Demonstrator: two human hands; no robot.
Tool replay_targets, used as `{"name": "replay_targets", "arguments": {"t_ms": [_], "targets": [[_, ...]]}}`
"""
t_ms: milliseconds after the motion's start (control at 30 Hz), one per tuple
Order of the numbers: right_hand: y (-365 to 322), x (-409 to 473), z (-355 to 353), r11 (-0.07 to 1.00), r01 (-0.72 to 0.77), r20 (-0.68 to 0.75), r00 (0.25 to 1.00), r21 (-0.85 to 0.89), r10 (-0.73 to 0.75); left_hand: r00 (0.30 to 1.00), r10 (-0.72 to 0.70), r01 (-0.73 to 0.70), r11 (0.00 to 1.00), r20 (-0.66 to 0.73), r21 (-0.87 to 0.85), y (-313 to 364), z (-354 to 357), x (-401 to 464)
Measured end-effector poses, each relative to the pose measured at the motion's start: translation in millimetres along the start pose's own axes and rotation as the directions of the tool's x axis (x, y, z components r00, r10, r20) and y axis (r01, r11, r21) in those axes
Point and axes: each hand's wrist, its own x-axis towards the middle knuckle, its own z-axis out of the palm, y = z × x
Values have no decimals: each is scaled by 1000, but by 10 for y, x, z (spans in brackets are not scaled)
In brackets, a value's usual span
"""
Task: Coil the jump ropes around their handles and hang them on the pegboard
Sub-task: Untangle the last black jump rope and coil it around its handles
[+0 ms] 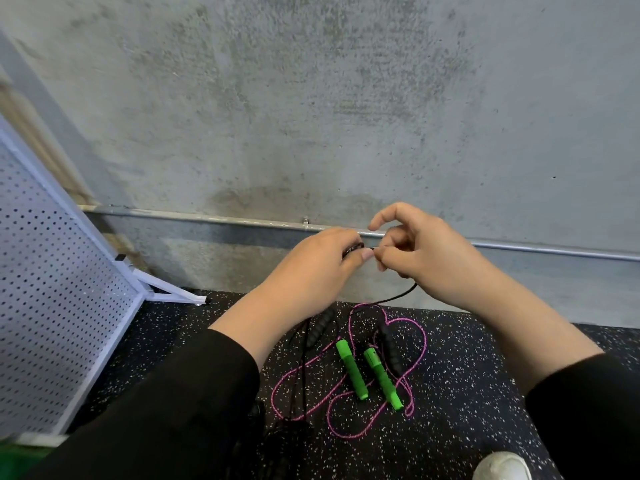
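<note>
Head view: speckled floor [450,427], concrete wall [311,98]

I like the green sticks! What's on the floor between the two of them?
Only bare speckled floor between the two green handles, seen from the head view.

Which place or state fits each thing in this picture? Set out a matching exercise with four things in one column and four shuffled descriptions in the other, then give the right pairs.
Column one:
1. green handles
2. pink rope
3. pegboard
4. black rope

Column two:
A. leans at the left, white, with nothing hanging on it
B. held up between the left hand and the right hand
C. lie side by side on the speckled floor
D. sprawls in loose loops on the floor

Pairs: 1-C, 2-D, 3-A, 4-B
</note>
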Motion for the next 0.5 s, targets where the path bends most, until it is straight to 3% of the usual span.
{"name": "replay_targets", "arguments": {"t_ms": [100, 167, 233, 367, 500], "targets": [[114, 49, -50, 986, -32, -79, 997, -166, 19, 981, -37, 2, 984, -192, -178, 3, -82, 0], [199, 60, -97, 961, -117, -133, 987, -252, 85, 920, -76, -74, 929, -385, -362, -36, -178, 12], [298, 62, -136, 946, -204, -170, 972, -254, 164, 861, -158, -108, 872, -483, -478, -135, -278, 37], [311, 76, -160, 976, -199, -299, 940, -88, 164, 870, -279, 63, 880, -406, -470, -320, -313, 79], [159, 96, -141, 995, -97, -371, 924, -3, 89, 949, -213, 109, 915, -234, -389, -225, -243, 25]]}}
